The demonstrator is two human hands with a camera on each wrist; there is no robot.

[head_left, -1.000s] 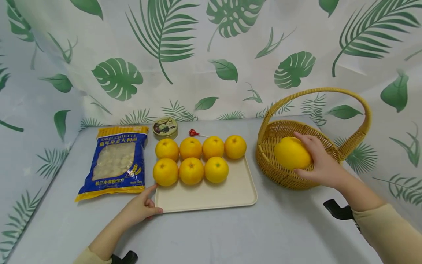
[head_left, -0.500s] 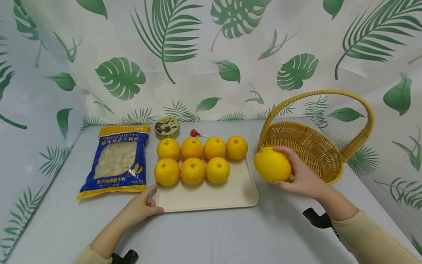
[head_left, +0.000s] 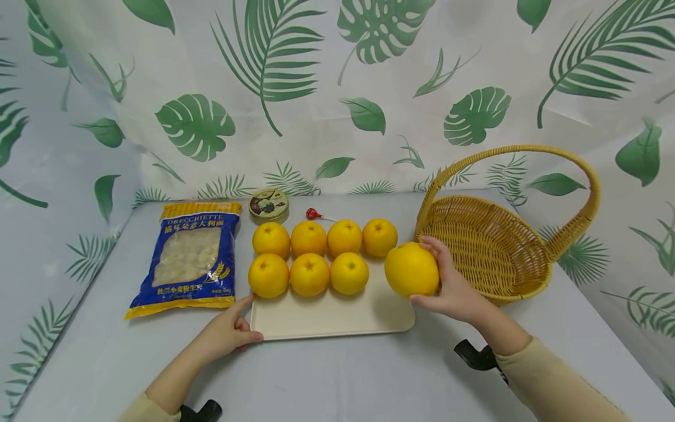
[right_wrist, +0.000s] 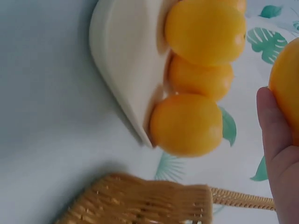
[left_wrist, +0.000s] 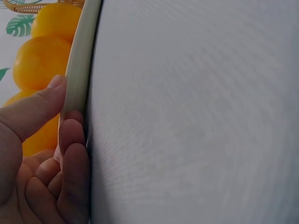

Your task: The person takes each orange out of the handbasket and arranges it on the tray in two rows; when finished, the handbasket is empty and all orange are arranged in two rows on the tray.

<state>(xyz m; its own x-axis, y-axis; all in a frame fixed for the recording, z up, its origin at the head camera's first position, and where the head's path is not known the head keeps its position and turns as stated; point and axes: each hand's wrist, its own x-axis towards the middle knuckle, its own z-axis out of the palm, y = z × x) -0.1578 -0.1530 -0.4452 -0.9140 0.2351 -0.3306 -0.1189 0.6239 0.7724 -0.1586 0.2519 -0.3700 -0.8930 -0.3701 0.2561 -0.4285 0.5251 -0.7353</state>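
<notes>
My right hand grips an orange by its right side, thumb below and fingers behind. The orange hangs above the right edge of the cream tray. Several other oranges stand in two rows on the tray, four-cornered with rounded ends. At the tray's front left corner, my left hand holds the rim between index finger and thumb. In the left wrist view, the thumb touches the tray rim and the other fingers are curled beside it. Only part of the held orange shows in the right wrist view.
Right of the tray stands a wicker basket with a tall arched handle. A blue and yellow pasta bag lies at the left. Behind the tray are a round tin and a red lollipop.
My right hand has lifted the orange out of the basket and carried it left to the tray's right edge. The left hand has stayed at the tray corner.
</notes>
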